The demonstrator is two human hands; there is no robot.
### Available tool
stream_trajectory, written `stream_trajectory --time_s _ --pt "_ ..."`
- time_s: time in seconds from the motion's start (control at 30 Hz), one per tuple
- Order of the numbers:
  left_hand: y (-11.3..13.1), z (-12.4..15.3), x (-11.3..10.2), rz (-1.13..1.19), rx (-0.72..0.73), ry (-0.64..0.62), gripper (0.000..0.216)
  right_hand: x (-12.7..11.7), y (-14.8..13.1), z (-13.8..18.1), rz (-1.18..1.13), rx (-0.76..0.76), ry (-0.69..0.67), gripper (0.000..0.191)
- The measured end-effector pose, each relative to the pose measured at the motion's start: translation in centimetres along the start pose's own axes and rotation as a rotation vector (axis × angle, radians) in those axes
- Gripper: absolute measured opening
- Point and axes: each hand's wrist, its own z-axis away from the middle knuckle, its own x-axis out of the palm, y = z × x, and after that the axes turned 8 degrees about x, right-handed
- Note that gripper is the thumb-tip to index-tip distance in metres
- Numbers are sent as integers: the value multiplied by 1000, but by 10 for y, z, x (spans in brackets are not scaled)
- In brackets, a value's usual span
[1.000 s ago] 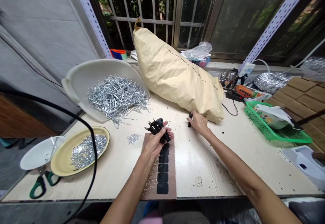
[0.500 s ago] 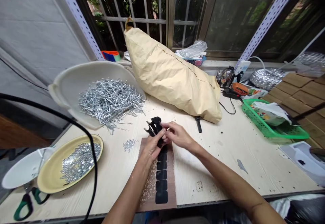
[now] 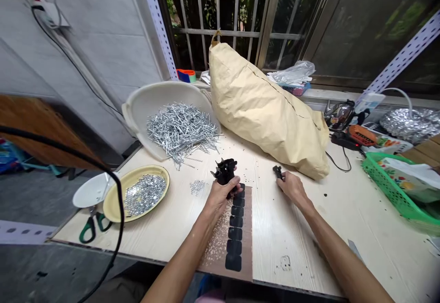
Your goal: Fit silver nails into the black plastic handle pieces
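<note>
My left hand (image 3: pixel 220 196) is closed around a cluster of black plastic parts (image 3: pixel 225 171), whose forked ends point up and away from me. It hovers over the far end of a brown strip of board (image 3: pixel 246 243), which bears a row of black rounded squares (image 3: pixel 235 234). Off to the right, my right hand (image 3: pixel 293 187) has its fingers closed on another black plastic part (image 3: pixel 277 171), low over the table near the sack. Most of that part is hidden by the fingers. A small heap of tiny shiny pieces (image 3: pixel 197 187) lies left of the board.
A whitish basin (image 3: pixel 137 110) holds a pile of metal nails or pins (image 3: pixel 182 129). A yellow dish (image 3: pixel 110 204) with small metal pieces, a white plate (image 3: pixel 85 195) and green-handled scissors (image 3: pixel 90 229) are left. Behind lies a big paper sack (image 3: pixel 264 110); a green basket (image 3: pixel 388 181) is right.
My right hand has left the cluster in my left hand and moved right, closing on a black part by the sack. The view has swung left.
</note>
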Motion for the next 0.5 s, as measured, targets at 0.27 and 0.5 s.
stream_trajectory --time_s 0.27,0.5 --pt "-1 3 -1 130 -11 3 44 10 -98 67 -624 -571 -18 29" --pt "17 -2 -27 145 36 107 44 21 -126 84 -512 -791 -211 26"
